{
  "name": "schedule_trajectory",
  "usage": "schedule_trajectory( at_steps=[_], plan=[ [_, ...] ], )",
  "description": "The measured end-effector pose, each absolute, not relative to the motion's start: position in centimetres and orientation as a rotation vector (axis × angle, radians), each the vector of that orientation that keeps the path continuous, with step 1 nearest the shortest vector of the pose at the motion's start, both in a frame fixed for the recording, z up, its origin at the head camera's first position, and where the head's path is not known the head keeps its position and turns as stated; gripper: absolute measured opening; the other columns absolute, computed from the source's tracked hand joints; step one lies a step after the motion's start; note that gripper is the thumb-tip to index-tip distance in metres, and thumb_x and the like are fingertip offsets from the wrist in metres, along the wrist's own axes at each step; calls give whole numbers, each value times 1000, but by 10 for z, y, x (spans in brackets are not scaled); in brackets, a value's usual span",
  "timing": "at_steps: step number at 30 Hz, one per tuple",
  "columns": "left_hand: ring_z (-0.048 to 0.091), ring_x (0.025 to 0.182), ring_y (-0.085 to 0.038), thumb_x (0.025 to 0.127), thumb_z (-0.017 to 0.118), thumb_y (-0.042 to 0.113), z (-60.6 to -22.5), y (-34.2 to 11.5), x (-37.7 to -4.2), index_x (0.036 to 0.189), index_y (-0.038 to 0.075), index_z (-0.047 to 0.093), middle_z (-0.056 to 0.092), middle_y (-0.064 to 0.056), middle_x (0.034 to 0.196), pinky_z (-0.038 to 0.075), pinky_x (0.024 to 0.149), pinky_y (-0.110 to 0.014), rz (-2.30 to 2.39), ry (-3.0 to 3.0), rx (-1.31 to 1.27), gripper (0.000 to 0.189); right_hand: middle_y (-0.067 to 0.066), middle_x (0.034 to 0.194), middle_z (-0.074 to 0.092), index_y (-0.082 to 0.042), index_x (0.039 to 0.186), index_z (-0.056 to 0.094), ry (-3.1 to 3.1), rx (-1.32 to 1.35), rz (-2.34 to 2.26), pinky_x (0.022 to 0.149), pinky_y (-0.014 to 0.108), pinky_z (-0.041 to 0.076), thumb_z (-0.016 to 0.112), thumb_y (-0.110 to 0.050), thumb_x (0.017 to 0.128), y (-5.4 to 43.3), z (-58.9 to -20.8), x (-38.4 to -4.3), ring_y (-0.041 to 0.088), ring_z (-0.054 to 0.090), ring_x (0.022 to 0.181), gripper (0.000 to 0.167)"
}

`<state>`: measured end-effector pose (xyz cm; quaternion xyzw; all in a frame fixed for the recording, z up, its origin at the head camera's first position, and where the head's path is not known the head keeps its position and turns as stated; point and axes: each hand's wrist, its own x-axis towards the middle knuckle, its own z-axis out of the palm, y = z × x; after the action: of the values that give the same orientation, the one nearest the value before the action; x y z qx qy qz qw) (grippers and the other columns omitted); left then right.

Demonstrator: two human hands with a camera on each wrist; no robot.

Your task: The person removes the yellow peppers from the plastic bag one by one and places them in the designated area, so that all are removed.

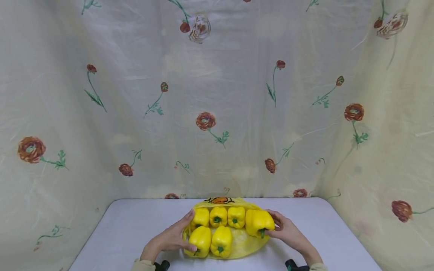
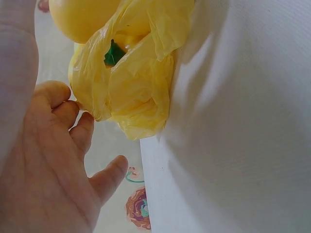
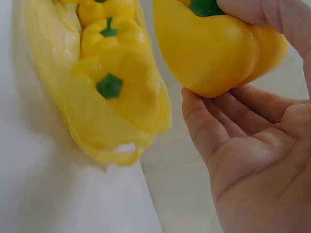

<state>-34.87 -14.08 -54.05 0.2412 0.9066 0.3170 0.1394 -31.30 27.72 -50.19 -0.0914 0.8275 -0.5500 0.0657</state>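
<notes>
Yellow, thin plastic forms the bag [image 1: 245, 244] lying at the bottom centre of the head view, its mouth towards the lower edge and an orange-and-black print along its top. Inside sit five yellow bell peppers [image 1: 222, 241] with green stems: three in a row behind, two at the lower left of the bag. Another, the held bell pepper [image 1: 255, 220], is gripped by the right hand [image 1: 288, 231] at the bag's right end, thumb by the stem and fingers on the opposite side. At the other end, the left hand [image 1: 171, 237] is spread wide, fingertips touching the bag's edge; whether they pinch it I cannot tell. White covers the tabletop [image 1: 305, 216]; behind it hangs a pale curtain [image 1: 244, 94] with red-brown flowers, filling the upper frame.
</notes>
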Motion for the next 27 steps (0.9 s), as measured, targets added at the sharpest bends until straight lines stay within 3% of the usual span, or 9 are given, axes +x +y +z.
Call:
schedule_trajectory(
  at_steps=[8,27],
  plan=[
    [12,150,-32,69,71,69,-540,-140,-348,157,20,4,1,-1,164,20,116,-61,914,2620,680,121,19,149,42,-7,147,37,2545,-144,-1680,103,44,47,76,-27,83,302,-501,-312,39,43,134,77],
    [12,150,-32,70,71,69,-540,-141,-348,157,20,3,1,-1,164,20,116,-61,920,2614,674,120,26,152,32,-1,151,24,2612,58,-1649,105,47,45,70,-34,88,344,-533,-321,43,39,136,84]
  ],
)
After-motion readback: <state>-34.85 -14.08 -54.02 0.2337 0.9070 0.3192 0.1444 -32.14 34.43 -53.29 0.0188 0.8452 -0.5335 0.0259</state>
